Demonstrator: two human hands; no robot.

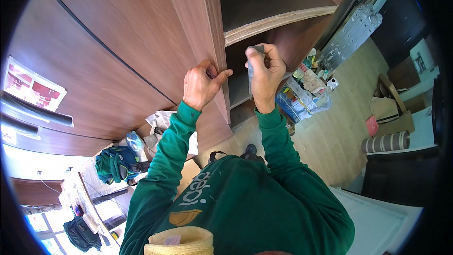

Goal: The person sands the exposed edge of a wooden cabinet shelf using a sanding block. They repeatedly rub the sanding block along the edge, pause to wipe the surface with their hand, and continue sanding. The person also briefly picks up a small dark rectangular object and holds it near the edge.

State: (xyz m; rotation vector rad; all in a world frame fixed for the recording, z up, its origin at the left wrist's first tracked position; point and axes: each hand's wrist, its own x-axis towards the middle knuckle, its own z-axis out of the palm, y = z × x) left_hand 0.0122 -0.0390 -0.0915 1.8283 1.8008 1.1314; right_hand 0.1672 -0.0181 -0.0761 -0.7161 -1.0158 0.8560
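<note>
A tall wood-grain cabinet stands before me, its upright panel (207,23) running down the middle. My left hand (200,85) rests against this panel, its fingers bent and the thumb stretched across the narrow front edge. In front of the open compartment, my right hand (266,75) is closed on a thin grey strip (250,81). The strip looks like folded sandpaper; its lower end hangs beside the palm and a corner shows above the fingertips. Just beyond the right hand, a shelf (283,22) with a pale layered front edge crosses the cabinet.
Right of the cabinet, a plastic crate (295,99) of bottles and supplies stands on the wooden floor. A folded metal ladder (351,33) leans behind it. Cardboard (396,125) and a striped roll (387,142) lie far right. Clothes and a bag (118,163) sit at left.
</note>
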